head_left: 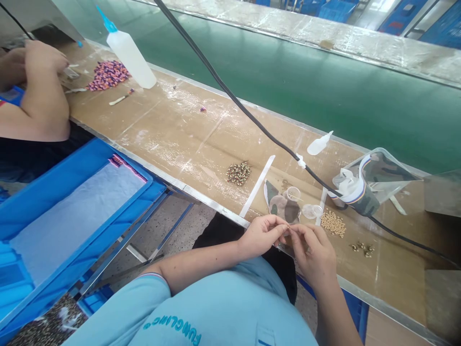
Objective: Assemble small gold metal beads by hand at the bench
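My left hand [262, 234] and my right hand [314, 246] meet fingertip to fingertip at the table's front edge. Both are pinched closed around something too small to make out. Just beyond them lies a camouflage-patterned cloth piece [280, 205]. A small round clear cup [292, 193] stands on it, and another clear dish [310, 211] is beside it. To the right of my fingers is a pile of small tan pieces [333, 223]. Farther right are a few dark-and-cream pieces [363, 248]. A larger pile of similar pieces [238, 173] lies to the left.
A black cable [223, 86] crosses above the table. At right stand a camouflage-patterned bag [369, 202] and a small white squeeze bottle [320, 143]. A large bottle [131, 57] and pink-purple pieces [108, 75] are far left, near another person's arm [45, 91]. A blue tray [82, 206] sits left.
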A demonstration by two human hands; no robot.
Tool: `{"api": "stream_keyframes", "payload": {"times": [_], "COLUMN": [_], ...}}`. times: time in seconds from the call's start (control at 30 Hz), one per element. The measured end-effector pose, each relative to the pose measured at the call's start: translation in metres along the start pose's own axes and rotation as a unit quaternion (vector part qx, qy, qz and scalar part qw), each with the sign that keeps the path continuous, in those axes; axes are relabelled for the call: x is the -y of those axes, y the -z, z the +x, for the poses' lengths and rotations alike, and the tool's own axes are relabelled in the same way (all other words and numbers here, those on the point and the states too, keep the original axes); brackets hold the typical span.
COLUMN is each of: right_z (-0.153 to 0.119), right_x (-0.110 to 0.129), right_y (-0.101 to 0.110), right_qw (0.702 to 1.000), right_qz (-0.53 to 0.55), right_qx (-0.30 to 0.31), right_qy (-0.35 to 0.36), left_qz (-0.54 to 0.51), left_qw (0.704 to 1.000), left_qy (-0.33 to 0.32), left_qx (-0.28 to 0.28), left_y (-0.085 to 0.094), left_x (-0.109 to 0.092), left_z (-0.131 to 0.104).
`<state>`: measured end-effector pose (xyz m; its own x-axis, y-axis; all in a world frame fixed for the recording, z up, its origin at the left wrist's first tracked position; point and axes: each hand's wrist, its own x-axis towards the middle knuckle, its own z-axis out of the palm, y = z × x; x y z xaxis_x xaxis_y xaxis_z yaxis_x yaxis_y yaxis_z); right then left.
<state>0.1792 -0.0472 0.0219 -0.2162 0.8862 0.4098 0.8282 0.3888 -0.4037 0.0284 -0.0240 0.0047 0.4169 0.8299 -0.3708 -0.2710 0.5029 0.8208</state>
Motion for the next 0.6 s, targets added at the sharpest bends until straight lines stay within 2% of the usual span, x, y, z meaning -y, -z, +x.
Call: {"api": "stream_keyframes", "payload": {"times": [0.33,0.6], "right_z": [-0.0016,-0.0021], "right_x": [0.0001,-0.0052], "right_y": [-0.0015,-0.0069], "right_qw": [0.999,0.994], "right_qz": [-0.047,-0.082], "right_qx": [-0.003,-0.022], "right_qy": [0.028,0.065], "left_qz": [0.071,0.057], "left_qw": [0.997,0.998], "left_qy": [-0.018,0.017], "left_qx": [-0.027,-0.035], "left_y": [-0.0029,-0.0068], "left_x": [0.0009,0.0023], "left_z": [-0.0007,0.0031]}}
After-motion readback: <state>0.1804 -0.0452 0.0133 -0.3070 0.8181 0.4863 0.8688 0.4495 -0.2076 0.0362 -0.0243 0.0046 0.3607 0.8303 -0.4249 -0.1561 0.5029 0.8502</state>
